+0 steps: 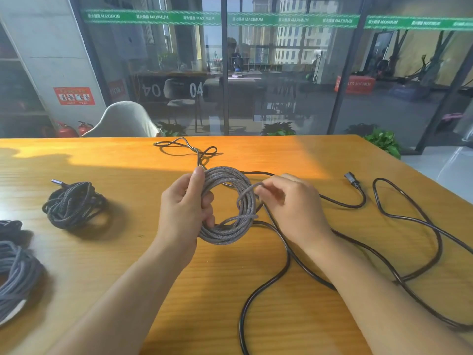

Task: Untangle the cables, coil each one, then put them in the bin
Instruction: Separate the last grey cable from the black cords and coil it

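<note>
A: Over the wooden table point(294, 160), the left hand point(184, 208) grips the grey cable coil point(227, 201), thumb on top and fingers curled through the ring; the right hand point(286, 206) pinches its loose end.

B: Wrap that end snugly round the loops, keeping the left grip firm. The black cable point(409, 221) lies uncoiled; no bin is visible.

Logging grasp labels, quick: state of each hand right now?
Left hand: grips the grey braided coil.
Right hand: pinches the coil's loose end.
</note>
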`<state>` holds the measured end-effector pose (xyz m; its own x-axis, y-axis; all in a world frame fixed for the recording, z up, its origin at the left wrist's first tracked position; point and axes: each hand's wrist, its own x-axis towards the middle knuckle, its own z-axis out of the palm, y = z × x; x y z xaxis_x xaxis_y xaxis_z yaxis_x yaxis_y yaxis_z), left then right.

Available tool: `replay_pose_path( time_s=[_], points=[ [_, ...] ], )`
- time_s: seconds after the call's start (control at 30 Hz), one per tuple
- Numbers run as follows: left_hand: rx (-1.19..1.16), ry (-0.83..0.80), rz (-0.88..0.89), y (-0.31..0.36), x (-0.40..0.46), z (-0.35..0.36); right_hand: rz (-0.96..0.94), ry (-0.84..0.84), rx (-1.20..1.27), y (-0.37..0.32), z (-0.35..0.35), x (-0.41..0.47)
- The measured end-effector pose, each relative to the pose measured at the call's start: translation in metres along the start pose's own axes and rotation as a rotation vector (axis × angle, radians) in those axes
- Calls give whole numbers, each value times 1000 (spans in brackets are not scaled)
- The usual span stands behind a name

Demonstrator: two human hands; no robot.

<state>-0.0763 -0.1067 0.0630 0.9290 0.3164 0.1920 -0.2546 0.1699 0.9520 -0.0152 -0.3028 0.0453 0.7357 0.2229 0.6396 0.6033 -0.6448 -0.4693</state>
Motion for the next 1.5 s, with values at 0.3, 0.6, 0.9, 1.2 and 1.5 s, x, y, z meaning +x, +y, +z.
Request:
replay_pose_path(
  time_s=[0.3,0.6,0.9,1.2,1.5],
  points=[
    [47,1,-1,-4,1,3,326,-253,722,-13,5,-1],
    [340,-10,154,-10,-2,3,485,-425,905,-13,1,-3],
    [396,-66,127,-11,-4,6,413,-420,892,-23,-3,-7],
    [209,-216,-31,-10,-3,7,396,-330,995,-22,-6,-8],
    [198,-318,-21,-6,-7,6,293,-296,863,-17,-1,-8]
  ],
)
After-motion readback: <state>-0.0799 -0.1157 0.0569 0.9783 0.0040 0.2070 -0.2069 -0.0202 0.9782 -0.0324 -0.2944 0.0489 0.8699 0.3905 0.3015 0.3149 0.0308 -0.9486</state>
